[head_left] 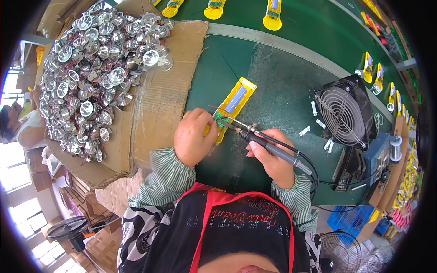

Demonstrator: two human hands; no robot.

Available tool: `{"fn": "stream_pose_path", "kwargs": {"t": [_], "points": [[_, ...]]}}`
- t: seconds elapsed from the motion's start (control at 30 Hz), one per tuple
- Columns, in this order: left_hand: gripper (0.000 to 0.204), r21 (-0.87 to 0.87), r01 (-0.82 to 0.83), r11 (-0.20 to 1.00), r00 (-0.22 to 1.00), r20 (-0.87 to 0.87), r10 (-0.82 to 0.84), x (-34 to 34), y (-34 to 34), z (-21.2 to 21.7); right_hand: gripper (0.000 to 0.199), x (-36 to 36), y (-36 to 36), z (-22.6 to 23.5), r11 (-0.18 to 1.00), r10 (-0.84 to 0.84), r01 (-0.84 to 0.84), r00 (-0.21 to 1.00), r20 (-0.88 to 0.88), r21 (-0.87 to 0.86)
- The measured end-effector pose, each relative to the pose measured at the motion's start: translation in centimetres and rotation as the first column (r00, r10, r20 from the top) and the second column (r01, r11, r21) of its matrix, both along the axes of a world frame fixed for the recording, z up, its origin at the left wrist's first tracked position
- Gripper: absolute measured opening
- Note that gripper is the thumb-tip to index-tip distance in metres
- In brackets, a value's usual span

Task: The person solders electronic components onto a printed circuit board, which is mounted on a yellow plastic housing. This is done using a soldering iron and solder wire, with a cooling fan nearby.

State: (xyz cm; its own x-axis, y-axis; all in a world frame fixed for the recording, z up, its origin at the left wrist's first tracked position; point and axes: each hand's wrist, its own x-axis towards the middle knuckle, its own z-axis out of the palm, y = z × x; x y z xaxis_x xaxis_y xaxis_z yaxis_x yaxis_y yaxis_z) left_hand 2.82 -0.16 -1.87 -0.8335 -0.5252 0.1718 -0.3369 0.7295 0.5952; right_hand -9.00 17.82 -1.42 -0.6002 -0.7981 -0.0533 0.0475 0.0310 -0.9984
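A long yellow plastic housing [238,95] with a pale blue-grey cell in it lies on the green bench. My left hand [195,135] grips its near end, where a small green circuit board [220,120] and red wires show. My right hand [271,155] holds a black-handled soldering iron [268,145] like a pen. The iron's metal tip touches the green board right beside my left fingers. Its black cable runs off to the right past my wrist.
A heap of several shiny metal reflector cups [93,73] sits on cardboard [164,91] at the left. A black fan [345,111] and a solder spool [395,148] stand at the right. More yellow housings [272,16] lie on the belt beyond. Small white parts [314,108] are scattered nearby.
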Motion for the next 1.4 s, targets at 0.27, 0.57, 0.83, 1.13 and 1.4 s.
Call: {"fn": "stream_pose_path", "kwargs": {"t": [0.27,0.57,0.83,1.13,1.4], "points": [[0.008,-0.015,-0.005,1.0,1.0,0.012,0.005,-0.1,0.0,0.0,0.018,0.1,0.4,0.4,0.999,-0.035,0.035,0.999,0.022,-0.006],[0.008,-0.037,0.003,0.999,1.0,-0.002,-0.003,-0.1,0.1,0.0,0.019,-0.1,1.4,1.1,0.988,-0.144,0.148,0.987,0.076,-0.048],[0.015,-0.026,0.051,0.998,0.995,0.09,-0.048,0.9,0.4,0.7,0.017,-0.4,3.1,1.7,0.981,-0.194,0.194,0.971,0.14,0.011],[0.039,-0.048,0.155,0.987,0.987,0.054,-0.153,-0.2,0.9,0.8,0.017,-1.2,5.6,1.4,0.965,-0.261,0.258,0.963,0.07,0.05],[0.042,0.011,0.311,0.95,0.948,-0.078,-0.309,-18.3,0.7,-0.8,0.018,-2.8,8.4,0.4,0.895,-0.446,0.443,0.89,0.093,0.056]]}}
